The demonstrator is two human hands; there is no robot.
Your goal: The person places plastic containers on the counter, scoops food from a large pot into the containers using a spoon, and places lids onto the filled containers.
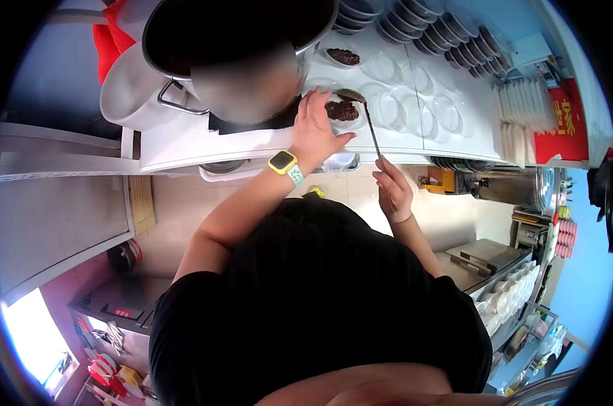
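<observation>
My right hand (392, 191) is closed around the long thin handle of a ladle (373, 132). The ladle's bowl tilts over a small clear plastic tub of dark, chunky food (342, 111) on the white counter. At the left side of that tub is my left hand (313, 132), fingers stretched out and thumb apart; whether it touches the rim I cannot tell. It wears a yellow-cased watch (282, 162) on the wrist. Farther back stands another filled tub (343, 57). Several clear tubs (389, 110) stand to the right, with no food visible in them.
A large metal pot (178, 91) with a side handle stands to the left, partly blurred. Behind it is a white bucket (120, 95). Stacks of filled tubs (415, 27) line the back, and stacked white lids or containers (523, 105) stand at the counter's right end.
</observation>
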